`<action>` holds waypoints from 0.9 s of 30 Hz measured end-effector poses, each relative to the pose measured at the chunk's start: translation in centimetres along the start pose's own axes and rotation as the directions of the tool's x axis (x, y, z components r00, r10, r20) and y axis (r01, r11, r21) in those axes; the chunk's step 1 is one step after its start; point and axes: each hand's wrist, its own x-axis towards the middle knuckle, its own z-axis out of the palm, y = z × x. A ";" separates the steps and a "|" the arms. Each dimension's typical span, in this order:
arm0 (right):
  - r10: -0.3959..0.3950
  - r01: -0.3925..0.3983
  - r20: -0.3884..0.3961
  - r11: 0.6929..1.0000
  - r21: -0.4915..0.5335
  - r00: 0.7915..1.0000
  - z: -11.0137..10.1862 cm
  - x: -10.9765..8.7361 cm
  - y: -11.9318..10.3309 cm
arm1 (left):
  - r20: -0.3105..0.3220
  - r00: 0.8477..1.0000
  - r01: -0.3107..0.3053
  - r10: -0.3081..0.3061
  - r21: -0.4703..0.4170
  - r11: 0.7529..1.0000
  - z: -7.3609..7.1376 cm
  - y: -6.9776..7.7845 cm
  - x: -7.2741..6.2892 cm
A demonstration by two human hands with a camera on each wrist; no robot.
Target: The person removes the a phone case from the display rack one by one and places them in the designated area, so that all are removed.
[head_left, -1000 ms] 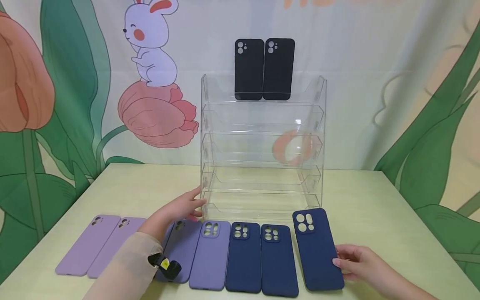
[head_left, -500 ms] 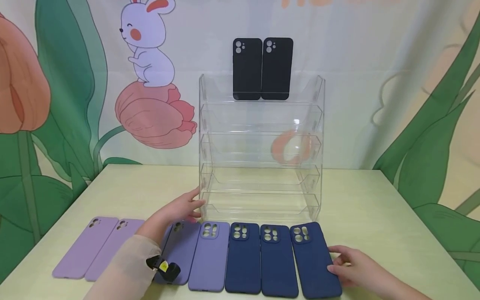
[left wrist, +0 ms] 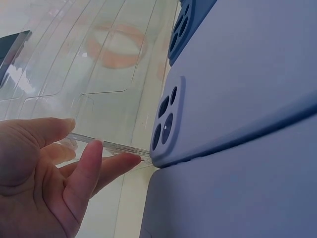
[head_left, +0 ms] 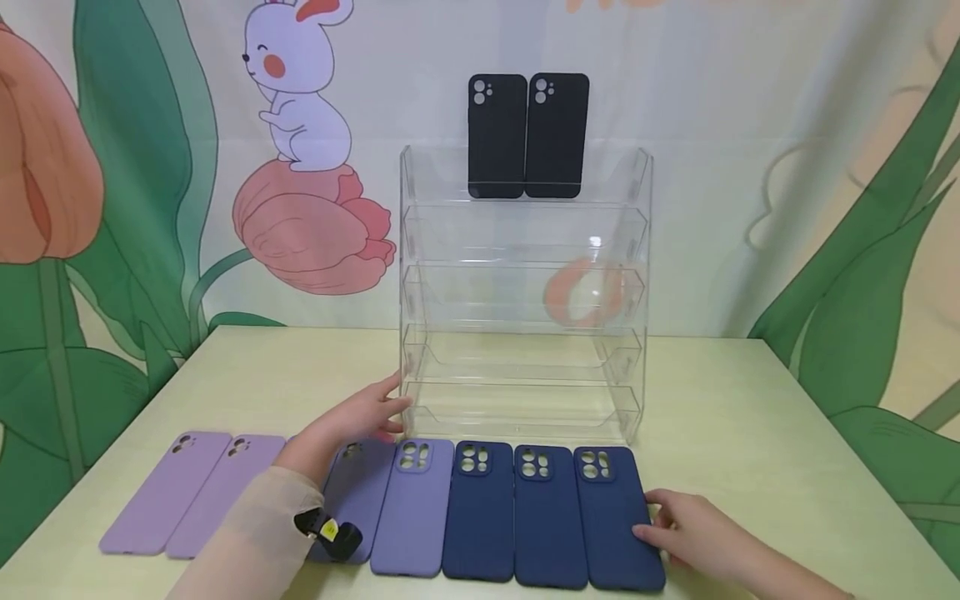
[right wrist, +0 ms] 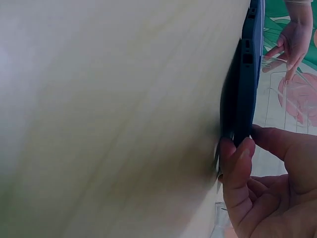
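Note:
At the right end of a row lies a dark blue phone case (head_left: 618, 525), its right edge pinched by my right hand (head_left: 693, 529). In the right wrist view the thumb is on one face of that case (right wrist: 246, 94) and fingers are on the other. My left hand (head_left: 363, 417) holds the lower left side panel of a clear acrylic display rack (head_left: 521, 292). The left wrist view shows its thumb and fingers on either side of the panel edge. Two more dark blue cases (head_left: 478, 517) and a lavender case (head_left: 412, 512) lie alongside.
Two black phone cases (head_left: 497, 137) stand in the rack's top tier. Farther left lie mauve cases (head_left: 168, 496), some partly covered by my left sleeve (head_left: 251, 533). A printed cloth (head_left: 712, 208) hangs behind the pale yellow table (head_left: 750, 417).
My right hand has lowered the dark blue phone case from a raised, tilted position and moved it left, flush beside its neighbour. My left hand has stayed on the rack.

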 end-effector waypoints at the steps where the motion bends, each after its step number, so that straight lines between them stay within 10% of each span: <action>1: -0.005 0.005 0.001 1.000 -0.011 1.000 0.0 0.1 -0.1 | 0.002 1.000 -0.002 0.002 0.003 1.000 0.0 0.0 0.0; 21: -0.117 0.105 -0.022 0.948 -0.301 0.993 -1.2 1.3 -1.3 | 0.014 1.000 -0.003 0.004 -0.024 1.000 0.1 0.4 0.2; 27: -0.368 0.338 -0.146 0.921 -0.193 0.918 -4.7 2.0 -3.9 | 0.009 1.000 0.002 -0.001 -0.030 1.000 0.1 0.1 -0.1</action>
